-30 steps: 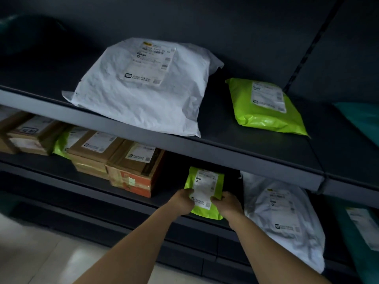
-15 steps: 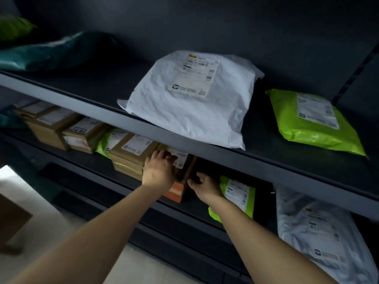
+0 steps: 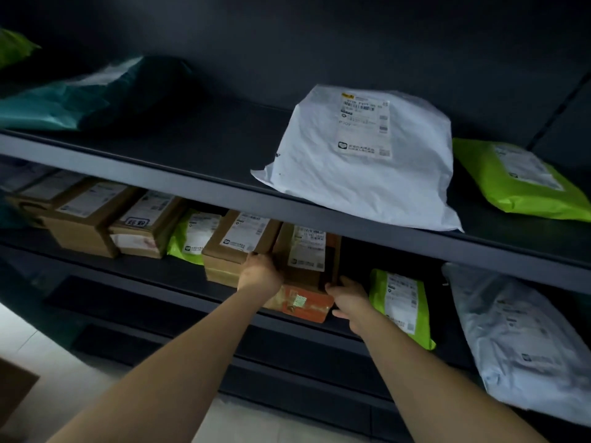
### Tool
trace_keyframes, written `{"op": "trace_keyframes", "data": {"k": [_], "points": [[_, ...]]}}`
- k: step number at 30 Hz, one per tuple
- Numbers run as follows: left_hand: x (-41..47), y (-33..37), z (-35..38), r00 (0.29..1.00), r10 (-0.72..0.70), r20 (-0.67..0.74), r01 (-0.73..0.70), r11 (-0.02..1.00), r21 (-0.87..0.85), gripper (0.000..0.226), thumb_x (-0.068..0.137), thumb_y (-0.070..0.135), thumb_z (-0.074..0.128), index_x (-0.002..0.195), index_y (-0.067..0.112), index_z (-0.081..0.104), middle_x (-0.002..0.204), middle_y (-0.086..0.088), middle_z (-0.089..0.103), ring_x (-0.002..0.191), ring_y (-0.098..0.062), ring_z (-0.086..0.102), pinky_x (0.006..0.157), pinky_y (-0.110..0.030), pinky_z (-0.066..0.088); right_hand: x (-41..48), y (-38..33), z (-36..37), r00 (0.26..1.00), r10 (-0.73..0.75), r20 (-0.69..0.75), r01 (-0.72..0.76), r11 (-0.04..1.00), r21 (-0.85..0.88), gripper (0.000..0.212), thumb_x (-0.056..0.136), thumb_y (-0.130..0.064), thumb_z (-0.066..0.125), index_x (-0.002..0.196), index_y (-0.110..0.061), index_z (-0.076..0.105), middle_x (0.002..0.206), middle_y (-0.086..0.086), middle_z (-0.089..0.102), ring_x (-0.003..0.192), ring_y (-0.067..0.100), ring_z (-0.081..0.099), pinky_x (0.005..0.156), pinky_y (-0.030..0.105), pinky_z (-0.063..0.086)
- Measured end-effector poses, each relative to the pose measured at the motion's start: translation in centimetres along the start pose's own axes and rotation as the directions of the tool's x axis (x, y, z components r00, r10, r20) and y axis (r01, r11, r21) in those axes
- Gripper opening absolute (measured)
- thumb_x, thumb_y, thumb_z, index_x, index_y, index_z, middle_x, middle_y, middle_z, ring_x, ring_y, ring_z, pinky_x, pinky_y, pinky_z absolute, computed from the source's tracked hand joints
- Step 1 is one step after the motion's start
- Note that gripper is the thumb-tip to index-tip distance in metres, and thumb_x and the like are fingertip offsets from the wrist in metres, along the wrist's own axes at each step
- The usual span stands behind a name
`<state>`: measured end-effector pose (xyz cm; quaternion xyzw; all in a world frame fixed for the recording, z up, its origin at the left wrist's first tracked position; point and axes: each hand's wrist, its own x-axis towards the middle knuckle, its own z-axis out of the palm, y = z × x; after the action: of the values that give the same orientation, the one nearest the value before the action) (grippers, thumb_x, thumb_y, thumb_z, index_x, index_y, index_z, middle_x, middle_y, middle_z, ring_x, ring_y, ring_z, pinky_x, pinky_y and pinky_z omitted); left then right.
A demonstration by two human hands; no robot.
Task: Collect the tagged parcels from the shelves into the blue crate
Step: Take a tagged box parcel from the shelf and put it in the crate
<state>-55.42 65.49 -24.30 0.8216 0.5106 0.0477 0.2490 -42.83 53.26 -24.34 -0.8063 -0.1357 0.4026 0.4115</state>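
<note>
A brown cardboard box with orange tape on its front [image 3: 303, 276] sits on the lower shelf, a white label on top. My left hand [image 3: 260, 272] grips its left side and my right hand [image 3: 350, 298] grips its right front corner. A second brown box [image 3: 236, 247] stands against its left side. A small green mailer [image 3: 401, 305] lies on the shelf just right of my right hand. The blue crate is out of view.
More brown boxes [image 3: 86, 215] and a green bag [image 3: 195, 235] line the lower shelf to the left; a white mailer [image 3: 524, 340] lies far right. The upper shelf edge [image 3: 192, 183] carries a white mailer [image 3: 361, 164], a green one [image 3: 518, 180] and a teal bag [image 3: 76, 97].
Both hands set the small green mailer down on the lower shelf, moved left, and now hold the taped brown box by its sides. The view has shifted left.
</note>
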Motion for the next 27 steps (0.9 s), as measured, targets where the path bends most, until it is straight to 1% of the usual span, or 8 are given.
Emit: {"op": "trace_keyframes", "data": {"k": [3,9,14,17,19,22,24,27], "points": [[-0.4,-1.0,0.4,0.999,0.012,0.035,-0.007,0.992,-0.129,0.029,0.091,0.014,0.053,0.117,0.005,0.062,0.116,-0.017,0.061,0.109,-0.031,0.056,0.086,-0.036,0.050,-0.9,0.9,0.2,1.000,0.021,-0.018,-0.019,0.995,0.098,0.040,0.098,-0.014,0.053,0.137,-0.015,0.047,0.094,-0.004,0.055,0.093,0.016,0.055,0.095,0.038,0.050],[-2.3,-1.7,1.2,0.999,0.034,-0.004,-0.033,0.951,-0.306,0.048,0.085,0.010,0.065,0.132,0.011,0.057,0.125,-0.011,0.059,0.105,-0.029,0.061,0.081,-0.030,0.051,-2.5,3.3,-0.2,0.997,0.014,-0.070,0.001,0.980,0.199,0.048,0.093,-0.005,0.058,0.139,-0.014,0.047,0.110,0.003,0.062,0.099,0.021,0.062,0.084,0.030,0.051],[-3.6,-1.0,2.2,0.997,0.061,-0.045,-0.073,0.920,-0.384,0.042,0.082,0.007,0.065,0.124,0.012,0.062,0.117,-0.007,0.066,0.098,-0.027,0.064,0.079,-0.033,0.056,-3.1,4.3,-1.5,0.994,0.014,-0.108,0.014,0.967,0.255,0.054,0.092,-0.002,0.059,0.142,-0.015,0.043,0.123,0.005,0.062,0.105,0.022,0.062,0.098,0.036,0.050],[-4.0,0.0,2.8,0.996,0.067,-0.063,-0.087,0.914,-0.397,0.040,0.082,0.002,0.061,0.122,0.010,0.063,0.120,-0.008,0.061,0.102,-0.028,0.061,0.081,-0.031,0.052,-2.8,4.5,-2.5,0.992,0.012,-0.126,0.019,0.970,0.241,0.053,0.092,-0.003,0.059,0.142,-0.016,0.046,0.123,0.006,0.063,0.106,0.022,0.062,0.100,0.037,0.049],[-4.0,0.5,3.1,0.995,0.075,-0.059,-0.092,0.914,-0.394,0.039,0.082,0.003,0.062,0.120,0.010,0.064,0.120,-0.007,0.059,0.100,-0.027,0.061,0.079,-0.029,0.050,-2.9,4.4,-3.2,0.992,0.013,-0.123,0.015,0.974,0.227,0.050,0.093,-0.002,0.057,0.140,-0.016,0.048,0.120,0.006,0.064,0.100,0.020,0.063,0.090,0.032,0.051],[-3.9,1.6,3.8,0.997,0.074,-0.027,-0.079,0.915,-0.396,0.038,0.083,0.007,0.064,0.121,0.011,0.065,0.123,-0.007,0.057,0.097,-0.026,0.061,0.076,-0.028,0.049,-3.4,4.2,-4.4,0.991,0.008,-0.132,0.022,0.975,0.220,0.044,0.094,-0.001,0.053,0.135,-0.016,0.051,0.108,0.003,0.063,0.086,0.015,0.061,0.064,0.022,0.047],[-3.9,2.4,4.2,0.998,0.059,0.000,-0.054,0.919,-0.391,0.041,0.086,0.013,0.065,0.126,0.011,0.062,0.127,-0.007,0.056,0.102,-0.026,0.061,0.078,-0.028,0.050,-3.5,4.1,-5.2,0.988,0.006,-0.156,0.030,0.974,0.223,0.040,0.095,-0.001,0.051,0.130,-0.021,0.052,0.098,0.000,0.061,0.077,0.012,0.059,0.057,0.020,0.043],[-4.0,3.8,4.5,0.996,0.042,0.074,-0.010,0.920,-0.392,0.045,0.089,0.015,0.063,0.133,0.012,0.057,0.129,-0.007,0.060,0.108,-0.025,0.062,0.086,-0.031,0.053,-2.8,4.1,-6.2,0.977,0.005,-0.212,0.030,0.986,0.161,0.044,0.093,-0.002,0.050,0.136,-0.013,0.051,0.103,0.004,0.060,0.075,0.012,0.058,0.054,0.022,0.042]]}}
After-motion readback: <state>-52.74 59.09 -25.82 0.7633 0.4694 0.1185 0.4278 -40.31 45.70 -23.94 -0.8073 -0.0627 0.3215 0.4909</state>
